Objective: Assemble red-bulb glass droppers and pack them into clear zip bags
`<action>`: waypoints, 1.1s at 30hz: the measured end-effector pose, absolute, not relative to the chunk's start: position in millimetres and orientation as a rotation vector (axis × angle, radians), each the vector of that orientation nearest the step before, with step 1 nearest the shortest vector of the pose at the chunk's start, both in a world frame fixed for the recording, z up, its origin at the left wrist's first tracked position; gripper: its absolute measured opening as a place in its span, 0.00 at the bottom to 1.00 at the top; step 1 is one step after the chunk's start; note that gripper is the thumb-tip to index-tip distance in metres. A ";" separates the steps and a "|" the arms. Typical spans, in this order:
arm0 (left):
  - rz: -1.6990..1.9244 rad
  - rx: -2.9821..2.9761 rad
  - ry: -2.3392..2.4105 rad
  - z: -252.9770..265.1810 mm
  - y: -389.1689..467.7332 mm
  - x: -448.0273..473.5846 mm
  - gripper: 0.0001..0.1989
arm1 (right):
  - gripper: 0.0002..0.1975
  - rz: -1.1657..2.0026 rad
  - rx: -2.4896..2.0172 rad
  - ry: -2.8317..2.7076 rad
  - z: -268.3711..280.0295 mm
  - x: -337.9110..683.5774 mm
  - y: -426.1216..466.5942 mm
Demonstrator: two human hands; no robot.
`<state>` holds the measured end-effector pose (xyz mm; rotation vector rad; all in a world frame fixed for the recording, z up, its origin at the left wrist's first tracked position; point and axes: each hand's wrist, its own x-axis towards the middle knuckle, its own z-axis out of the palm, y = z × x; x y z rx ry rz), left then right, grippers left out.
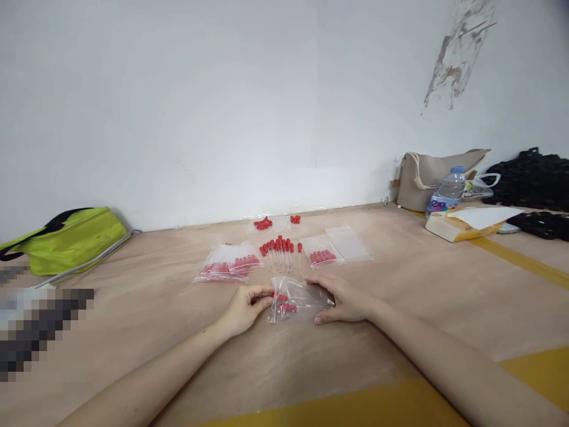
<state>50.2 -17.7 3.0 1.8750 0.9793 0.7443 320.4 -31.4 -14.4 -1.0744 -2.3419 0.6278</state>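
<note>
A clear plastic zip bag [304, 299] lies on the brown surface between my two hands, with a couple of red-ended droppers [288, 308] inside. My left hand [246, 308] pinches the left end of this bag between thumb and fingertips. At its right end, my right hand [349, 299] has thumb and fingers apart, resting beside and against the plastic. Just beyond the bag, several clear droppers with red bulbs [280, 246] lie fanned in a row. Filled zip bags with red-ended droppers flank them: one group left [229, 264], another right [323, 252].
Loose red bulbs [263, 223] lie on plastic near the white wall. At the left is a lime-green bag [80, 240] with a grey cable. A beige bag [440, 172], a water bottle [448, 193] and a tissue pack [464, 225] stand at the right. Yellow tape [364, 406] crosses the surface.
</note>
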 end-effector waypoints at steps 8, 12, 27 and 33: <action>0.796 1.998 1.145 2.4 -25.1 62.8 0.13 | 0.41 0.623 -1.055 -2.336 -12.1 319.4 -32.5; 0.735 2.224 1.167 8.6 -32.7 59.1 0.13 | 0.41 0.612 -1.042 -2.330 -12.1 320.0 -33.2; 0.476 2.338 0.923 21.9 -31.3 37.8 0.12 | 0.40 0.621 -1.079 -2.326 -13.9 325.7 -31.5; 0.668 2.369 1.118 38.1 13.3 23.2 0.10 | 0.40 0.629 -1.099 -2.339 -11.1 324.1 -32.7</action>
